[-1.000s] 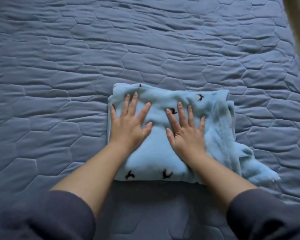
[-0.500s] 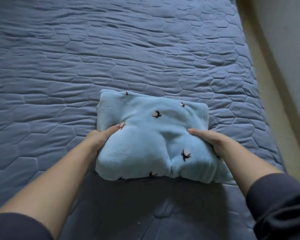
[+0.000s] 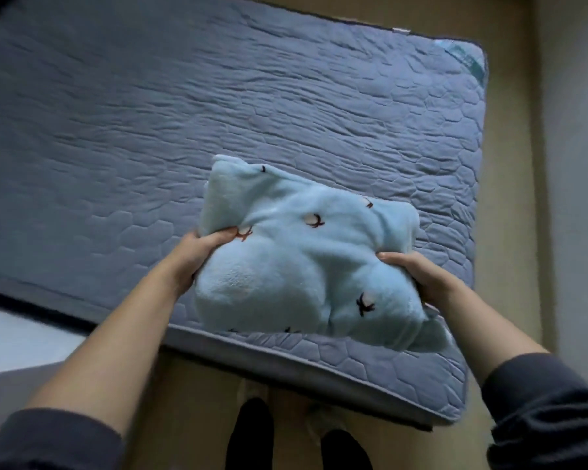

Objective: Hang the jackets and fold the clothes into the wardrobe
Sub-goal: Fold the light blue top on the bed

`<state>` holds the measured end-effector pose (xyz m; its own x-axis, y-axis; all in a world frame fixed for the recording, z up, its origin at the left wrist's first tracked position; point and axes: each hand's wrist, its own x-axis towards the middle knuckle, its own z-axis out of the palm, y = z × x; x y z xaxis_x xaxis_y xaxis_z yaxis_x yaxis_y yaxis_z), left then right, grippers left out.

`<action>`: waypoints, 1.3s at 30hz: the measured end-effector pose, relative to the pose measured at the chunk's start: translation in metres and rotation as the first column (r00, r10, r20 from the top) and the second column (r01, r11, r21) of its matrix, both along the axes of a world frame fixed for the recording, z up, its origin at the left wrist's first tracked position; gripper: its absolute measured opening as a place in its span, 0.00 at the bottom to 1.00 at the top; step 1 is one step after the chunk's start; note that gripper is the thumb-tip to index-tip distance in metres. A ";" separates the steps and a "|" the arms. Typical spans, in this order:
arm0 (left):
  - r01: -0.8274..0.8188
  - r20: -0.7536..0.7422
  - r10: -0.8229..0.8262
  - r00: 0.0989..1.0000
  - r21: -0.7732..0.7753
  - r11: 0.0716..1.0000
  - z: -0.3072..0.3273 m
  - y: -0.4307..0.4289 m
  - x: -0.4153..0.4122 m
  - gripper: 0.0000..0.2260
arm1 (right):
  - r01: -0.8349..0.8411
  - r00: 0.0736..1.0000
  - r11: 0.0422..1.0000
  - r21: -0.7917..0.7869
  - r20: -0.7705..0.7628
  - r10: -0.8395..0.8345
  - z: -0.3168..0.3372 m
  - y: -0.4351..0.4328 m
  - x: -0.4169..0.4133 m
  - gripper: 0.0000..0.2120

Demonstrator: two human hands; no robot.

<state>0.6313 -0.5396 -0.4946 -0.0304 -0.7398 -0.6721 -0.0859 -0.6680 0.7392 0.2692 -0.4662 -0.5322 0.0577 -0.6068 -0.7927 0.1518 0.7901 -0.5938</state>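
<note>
**Garment held over the bed's near edge**

The folded garment (image 3: 306, 259) sits between both hands. The left hand (image 3: 197, 252) grips its left side and the right hand (image 3: 418, 273) its right side, thumbs on top. It hangs over the near right part of the bed (image 3: 150, 130), which spreads behind it and to the left. The floor (image 3: 197, 395) lies before the bed and along its right side. Two feet (image 3: 252, 432) stand on the floor just before the bed, below the garment.

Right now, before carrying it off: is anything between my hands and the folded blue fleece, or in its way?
Nothing visible. The left hand and right hand grip the folded blue fleece at its sides, over the mattress. The wardrobe is out of view, so that path cannot be judged.
</note>
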 end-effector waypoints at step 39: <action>-0.459 0.020 0.676 -0.736 -0.749 -0.478 0.388 1.143 -0.147 0.44 | -0.342 -0.836 -0.582 -0.738 -0.044 0.547 0.368 0.804 0.464 0.15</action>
<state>0.4846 0.6033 -0.1071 0.6959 0.7098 0.1091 0.0019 -0.1537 0.9881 0.7332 0.3375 -0.1647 0.4992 0.8619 -0.0890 -0.1422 -0.0198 -0.9896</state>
